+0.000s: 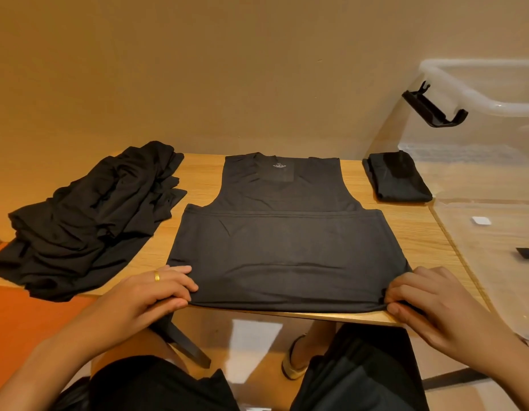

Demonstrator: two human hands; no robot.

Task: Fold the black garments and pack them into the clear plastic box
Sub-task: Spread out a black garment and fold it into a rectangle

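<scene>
A black sleeveless garment (pixel 287 232) lies flat on the wooden table (pixel 417 238), its lower half folded up over the chest. My left hand (pixel 156 292) pinches its near left corner at the table's front edge. At the near right corner my right hand (pixel 429 301) pinches the fold. A heap of unfolded black garments (pixel 88 221) lies at the left. One folded black garment (pixel 396 176) rests inside the clear plastic box (pixel 476 93) at the right.
The box has a black latch handle (pixel 435 106) sticking out from its rim. A beige wall stands right behind the table. Below the table edge are my knees in black shorts and a sandalled foot (pixel 293 360).
</scene>
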